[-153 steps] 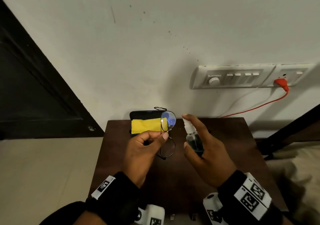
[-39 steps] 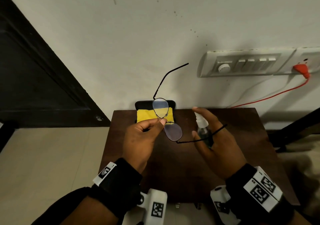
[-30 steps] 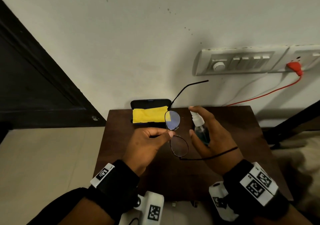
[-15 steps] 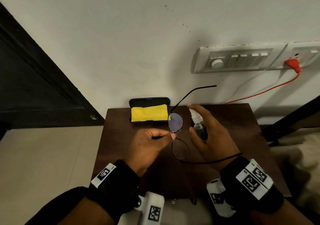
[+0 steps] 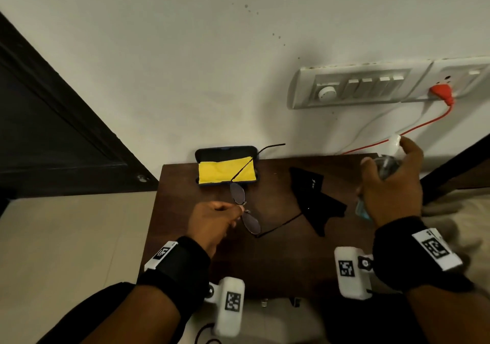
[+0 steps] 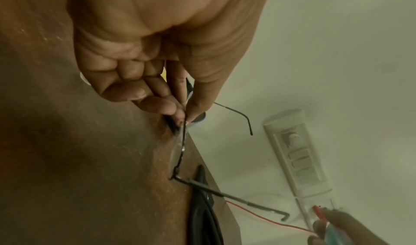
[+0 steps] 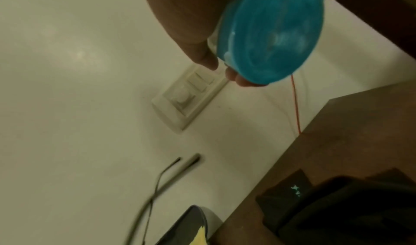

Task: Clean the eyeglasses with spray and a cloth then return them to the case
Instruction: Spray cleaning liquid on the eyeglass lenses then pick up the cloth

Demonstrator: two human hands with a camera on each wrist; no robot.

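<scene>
the thin black wire-framed eyeglasses [image 5: 245, 211] with two oval lenses hang above the dark wooden table [image 5: 278, 258], temples unfolded — left hand [image 5: 212, 221] pinching the bridge. right hand [image 5: 389, 184] grips one clear blue-based spray bottle [image 5: 387, 166] near the right edge. one crumpled black cloth [image 5: 315, 200] lies between; one open black case [image 5: 226, 167] with yellow lining sits by the wall.

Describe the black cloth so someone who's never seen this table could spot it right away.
On the brown table below the wall switches, look right of the open case with its yellow lining. The black cloth lies crumpled there, flat, dark and soft, bearing a tiny pale logo.
</scene>
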